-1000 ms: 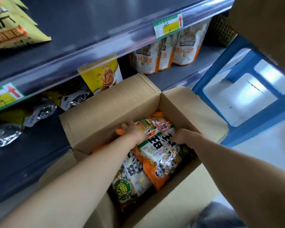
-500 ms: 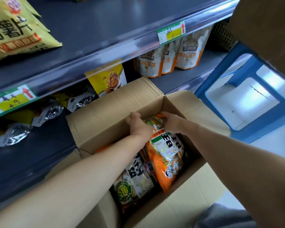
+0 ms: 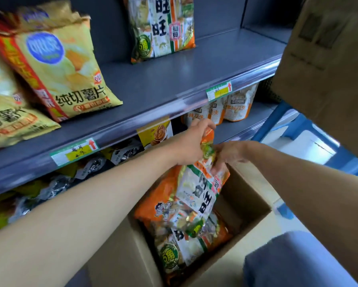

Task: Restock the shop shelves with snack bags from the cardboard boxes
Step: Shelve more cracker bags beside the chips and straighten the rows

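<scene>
- Far L, upper shelf: two yellow chip bags, crinkly matte film, lying flat w/ bottoms toward the shelf lip.
- Shelf is smooth grey metal w/ clear plastic price strip along the front edge; wide bare stretch btwn chip bags and R end.
- Back of that shelf: one orange/white rice-cracker bag standing upright, plenty of room either side.
- My left hand pinches the top seal of the held snack bag; right hand is clamped on the same top end, just beside.
- Bag is glossy orange/white film, blurred; long axis roughly vertical, top up toward shelf lip, bottom hanging over the open cardboard box.
- Box: plain corrugated, flaps open, more same-type bags inside.
- R: blue stool near box.
</scene>
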Tool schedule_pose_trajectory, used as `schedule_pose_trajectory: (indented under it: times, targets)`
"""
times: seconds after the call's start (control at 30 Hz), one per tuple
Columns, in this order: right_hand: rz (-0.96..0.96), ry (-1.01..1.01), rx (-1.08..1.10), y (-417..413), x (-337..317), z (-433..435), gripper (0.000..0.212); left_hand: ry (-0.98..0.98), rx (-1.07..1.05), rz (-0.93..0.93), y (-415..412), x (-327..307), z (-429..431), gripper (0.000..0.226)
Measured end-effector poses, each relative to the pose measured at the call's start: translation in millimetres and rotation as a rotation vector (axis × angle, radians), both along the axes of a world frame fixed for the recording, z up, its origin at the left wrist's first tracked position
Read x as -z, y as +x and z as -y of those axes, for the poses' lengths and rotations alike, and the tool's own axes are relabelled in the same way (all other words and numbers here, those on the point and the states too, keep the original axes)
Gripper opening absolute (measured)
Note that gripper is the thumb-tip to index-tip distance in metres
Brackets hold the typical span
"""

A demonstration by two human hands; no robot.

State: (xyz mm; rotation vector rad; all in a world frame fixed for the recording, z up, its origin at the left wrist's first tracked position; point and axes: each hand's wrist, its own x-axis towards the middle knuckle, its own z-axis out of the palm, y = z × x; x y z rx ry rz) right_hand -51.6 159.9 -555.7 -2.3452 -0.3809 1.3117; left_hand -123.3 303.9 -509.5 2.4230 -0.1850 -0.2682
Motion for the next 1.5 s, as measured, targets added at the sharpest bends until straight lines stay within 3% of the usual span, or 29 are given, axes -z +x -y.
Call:
schedule_pose_trajectory:
  times: [0.1,0.37,0.53,0.7,0.83,0.97,1.1,1.33,1.43,1.5]
  targets:
    - [-0.132,0.175,0.112,-1.9,-17.1,7.9,0.05,0.02,0.036,0.062,4.0,-30.7,-4.4,0.069]
    - [-0.05,0.518,0.272,16.6,-106.7,13.9,0.026,0.005,-0.063,0.354,26.2,-123.4,-13.7,0.055]
    - [0.152,0.773,0.483,48.9,-156.3,10.7,0.016,0.226,-0.222,0.608,43.5,-176.5,-23.2,0.035]
    - [0.346,0.908,0.62,77.3,-189.2,-5.0,0.016,0.428,-0.526,0.766,56.8,-185.8,-47.0,0.046]
    - [0.398,0.978,0.675,105.1,-190.0,-21.3,0.013,0.353,-0.78,0.704,74.3,-167.4,-61.0,0.093]
    - [0.357,1.055,0.703,137.9,-182.3,-40.7,0.014,-0.018,-1.025,0.598,100.9,-160.5,-65.7,0.129]
    - [0.34,1.105,0.752,174.8,-171.2,-57.1,0.017,-0.34,-0.984,0.587,129.8,-156.6,-66.2,0.126]
    - [0.416,1.166,0.839,236.8,-155.3,-77.4,0.019,-0.466,-0.896,0.74,185.6,-148.3,-83.0,0.116]
    - [0.417,1.057,0.787,254.5,-139.6,-84.4,0.033,-0.389,-0.957,0.485,202.2,-126.0,-93.8,0.115]
    - [0.476,0.84,0.654,263.9,-126.6,-84.9,0.048,-0.255,-0.943,0.225,203.4,-104.1,-97.1,0.101]
